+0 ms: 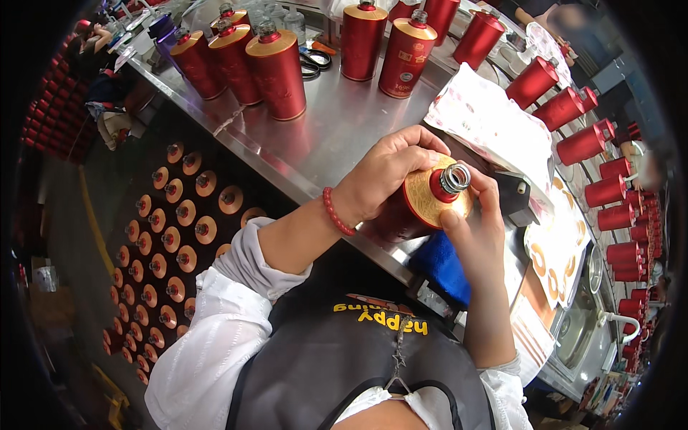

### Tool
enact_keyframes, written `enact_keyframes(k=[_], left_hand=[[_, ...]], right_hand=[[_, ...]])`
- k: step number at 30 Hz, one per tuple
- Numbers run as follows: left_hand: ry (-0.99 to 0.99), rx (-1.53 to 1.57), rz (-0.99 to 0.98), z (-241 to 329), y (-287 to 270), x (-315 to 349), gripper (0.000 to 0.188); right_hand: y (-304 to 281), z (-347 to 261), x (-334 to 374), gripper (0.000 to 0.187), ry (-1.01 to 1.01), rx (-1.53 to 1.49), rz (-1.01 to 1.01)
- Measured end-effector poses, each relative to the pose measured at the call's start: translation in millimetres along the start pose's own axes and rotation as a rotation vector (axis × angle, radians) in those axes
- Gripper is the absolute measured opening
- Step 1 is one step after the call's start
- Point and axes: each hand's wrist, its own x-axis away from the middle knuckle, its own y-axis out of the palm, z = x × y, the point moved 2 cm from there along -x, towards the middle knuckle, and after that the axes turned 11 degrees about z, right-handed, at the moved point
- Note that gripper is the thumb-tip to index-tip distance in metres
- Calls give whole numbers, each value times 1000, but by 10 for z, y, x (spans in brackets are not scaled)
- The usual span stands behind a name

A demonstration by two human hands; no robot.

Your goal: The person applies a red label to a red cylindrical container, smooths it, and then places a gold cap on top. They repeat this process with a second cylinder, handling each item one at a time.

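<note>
Between my hands a red bottle tilts toward me, its open glass neck ringed by a gold patterned disc on the shoulder. My left hand, with a red bead bracelet on the wrist, grips the bottle's left side and lays its fingertips on the far edge of the gold disc. From the right, my right hand holds the bottle, thumb on the disc's near edge and fingers behind the neck. Whether the disc is fully stuck down, I cannot tell.
Red bottles stand on the metal table, with black-handled scissors beside them. A sheet of gold ring labels lies at right, near a blue cloth and a sink. Many bottles fill the lower left; more line a conveyor at right.
</note>
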Motion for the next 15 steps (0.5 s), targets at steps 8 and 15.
enact_keyframes(k=[8, 15], left_hand=[[1122, -898, 270, -123, -26, 490, 35], [1454, -1382, 274, -475, 253, 737, 29]], right_hand=[[-2, 139, 45, 57, 5, -177, -22], [7, 147, 85, 57, 12, -226, -7]])
